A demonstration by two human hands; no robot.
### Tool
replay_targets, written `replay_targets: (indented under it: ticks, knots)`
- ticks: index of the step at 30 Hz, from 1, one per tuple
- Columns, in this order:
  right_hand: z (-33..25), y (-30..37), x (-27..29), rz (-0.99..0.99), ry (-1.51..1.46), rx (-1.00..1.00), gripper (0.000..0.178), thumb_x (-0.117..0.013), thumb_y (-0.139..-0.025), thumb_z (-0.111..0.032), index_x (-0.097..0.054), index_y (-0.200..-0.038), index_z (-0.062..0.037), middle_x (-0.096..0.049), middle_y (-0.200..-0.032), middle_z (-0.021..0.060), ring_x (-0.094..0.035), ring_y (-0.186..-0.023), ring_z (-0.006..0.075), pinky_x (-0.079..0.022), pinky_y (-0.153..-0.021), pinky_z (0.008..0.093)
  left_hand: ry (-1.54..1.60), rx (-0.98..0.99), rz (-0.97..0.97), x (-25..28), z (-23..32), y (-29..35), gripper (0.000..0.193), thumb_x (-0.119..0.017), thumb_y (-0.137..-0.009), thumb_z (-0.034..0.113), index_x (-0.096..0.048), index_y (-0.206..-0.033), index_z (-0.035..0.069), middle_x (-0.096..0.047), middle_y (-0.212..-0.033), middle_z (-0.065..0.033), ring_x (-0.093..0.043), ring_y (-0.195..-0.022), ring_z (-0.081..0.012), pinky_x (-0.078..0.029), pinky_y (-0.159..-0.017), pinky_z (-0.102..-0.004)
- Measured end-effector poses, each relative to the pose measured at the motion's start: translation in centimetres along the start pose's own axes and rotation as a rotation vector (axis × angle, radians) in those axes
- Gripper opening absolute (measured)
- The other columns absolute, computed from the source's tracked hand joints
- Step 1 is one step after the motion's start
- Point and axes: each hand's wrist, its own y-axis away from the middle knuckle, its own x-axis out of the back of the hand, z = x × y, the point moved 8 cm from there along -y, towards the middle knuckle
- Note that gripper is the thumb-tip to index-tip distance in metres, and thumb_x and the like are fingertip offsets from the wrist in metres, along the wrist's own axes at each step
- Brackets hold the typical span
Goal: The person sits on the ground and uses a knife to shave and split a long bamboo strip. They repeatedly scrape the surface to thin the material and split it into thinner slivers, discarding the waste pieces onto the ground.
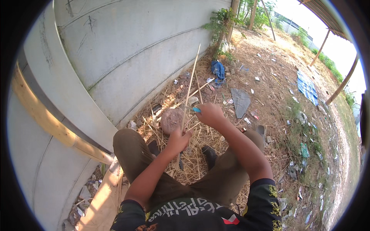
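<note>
Head camera is showing the left hand (178, 141) gripping a stick (192, 80) extending beyond it, apparently to steady it, while the right hand (211, 114) is clenching a blue tool (197, 109) beside the stick.

To your left stands a grey panel wall (138, 63); litter-strewn dirt ground (275, 73) spreads around you. On your right, slanting poles (343, 82) rise near a corrugated roof (330, 16), with bright daylight beyond.

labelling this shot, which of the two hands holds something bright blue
The right hand: a bright blue object pokes out of its closed fist, whereas the left hand grips a long pale strip.
</note>
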Motion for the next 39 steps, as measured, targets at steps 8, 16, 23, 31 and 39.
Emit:
replay_targets:
  ticks: [8, 16, 23, 31, 39]
  knots:
    - [-3.9, 0.6, -2.9, 0.01, 0.172, 0.138, 0.004, -0.069, -0.077, -0.013, -0.068, -0.077, -0.0092, -0.07, -0.071, 0.0083, -0.072, -0.067, 0.0252, -0.056, -0.054, 0.0362, -0.358, -0.126, 0.148, 2.1, -0.7, 0.9, 0.028, -0.066, -0.096, 0.021, -0.046, -0.085, 0.005, -0.051, -0.06, -0.0036, -0.046, -0.047, -0.0126, -0.038, -0.045, -0.0315]
    - [0.1, -1.4, -1.0, 0.026, 0.221, -0.14, 0.006, -0.069, -0.078, -0.01, -0.072, -0.074, -0.0116, -0.072, -0.075, 0.007, -0.074, -0.073, 0.0237, -0.056, -0.056, 0.0346, -0.527, -0.142, 0.144, 1.0, 0.9, 2.8, 0.024, -0.067, -0.093, 0.02, -0.051, -0.086, 0.003, -0.055, -0.066, -0.0073, -0.053, -0.058, -0.0158, -0.043, -0.055, -0.0345]
    - [5.6, -1.5, 0.4, 0.086, 0.214, -0.282, 0.006, -0.069, -0.079, -0.009, -0.074, -0.077, -0.0124, -0.073, -0.076, 0.0054, -0.074, -0.075, 0.024, -0.056, -0.059, 0.0342, -0.646, -0.106, 0.035, -0.1, 3.9, 6.3, 0.02, -0.064, -0.093, 0.016, -0.053, -0.089, -0.001, -0.061, -0.067, -0.0149, -0.061, -0.06, -0.0263, -0.046, -0.057, -0.0385]
    - [15.5, 0.3, 0.6, 0.125, 0.074, -0.69, 0.013, -0.064, -0.088, -0.013, -0.076, -0.088, -0.0098, -0.076, -0.091, 0.01, -0.074, -0.088, 0.0274, -0.058, -0.066, 0.0376, -0.857, 0.013, -0.009, 2.8, 6.9, 18.1, 0.023, -0.065, -0.095, 0.02, -0.052, -0.089, 0.001, -0.057, -0.059, -0.0116, -0.057, -0.051, -0.022, -0.044, -0.053, -0.0337]
    - [14.0, 1.0, 1.1, 0.203, -0.074, -0.65, 0.014, -0.064, -0.085, -0.012, -0.076, -0.089, -0.0056, -0.074, -0.089, 0.0159, -0.074, -0.083, 0.0313, -0.058, -0.065, 0.0408, -0.769, 0.077, 0.031, 7.0, 3.5, 24.0, 0.032, -0.062, -0.099, 0.029, -0.051, -0.09, 0.001, -0.057, -0.062, -0.0058, -0.054, -0.053, -0.0121, -0.045, -0.052, -0.0292]
